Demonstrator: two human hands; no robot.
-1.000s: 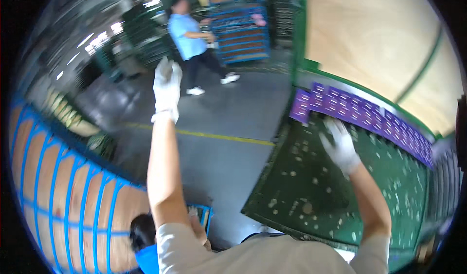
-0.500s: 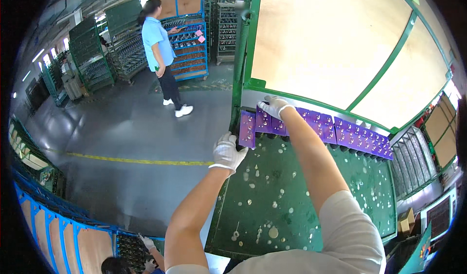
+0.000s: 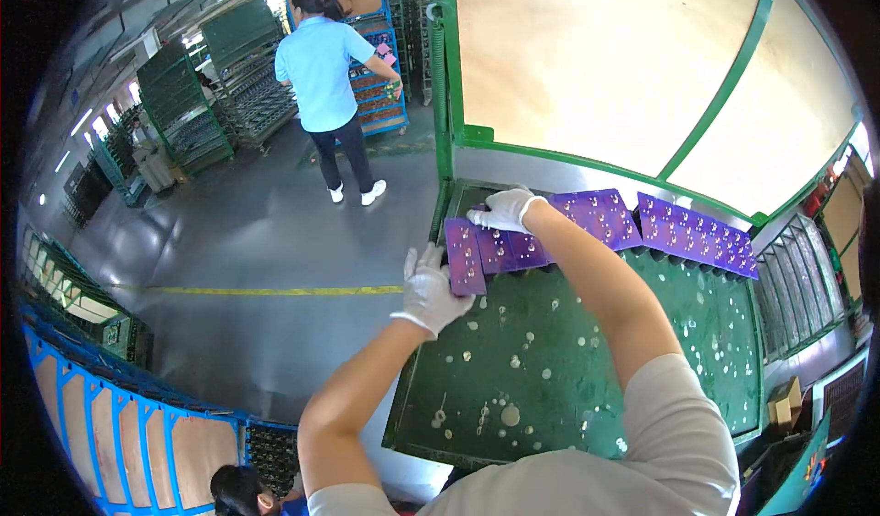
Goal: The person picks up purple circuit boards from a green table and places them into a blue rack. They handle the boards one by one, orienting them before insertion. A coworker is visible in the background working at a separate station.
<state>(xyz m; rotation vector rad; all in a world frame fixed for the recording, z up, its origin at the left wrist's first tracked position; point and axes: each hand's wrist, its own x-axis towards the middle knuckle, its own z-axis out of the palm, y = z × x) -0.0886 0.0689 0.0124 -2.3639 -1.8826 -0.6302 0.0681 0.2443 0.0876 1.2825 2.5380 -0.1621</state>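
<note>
A row of purple panels (image 3: 598, 220), studded with small metallic parts, stands along the far side of the green tabletop (image 3: 513, 342). Dark supports show beneath them. My right hand (image 3: 506, 210), in a white glove, is closed over the upper edge of the panels in the left group; its fingertips are partly hidden. At the left end, one purple panel (image 3: 466, 258) sits turned from the others. My left hand (image 3: 433, 291), also gloved, rests against that panel's left side, its fingers spread and its thumb by the near corner. A second group of purple panels (image 3: 701, 234) lies farther right.
A green frame with pale boards (image 3: 605, 58) rises behind the table. Across the grey floor, a person in a light blue shirt (image 3: 325, 71) stands by a blue rack (image 3: 380, 104). Another person's head (image 3: 240, 490) shows at lower left, beside a blue-framed cart (image 3: 147, 443).
The left group of panels has come away from the table's far edge, toward me, with both hands at it. The person in light blue has turned their back to me.
</note>
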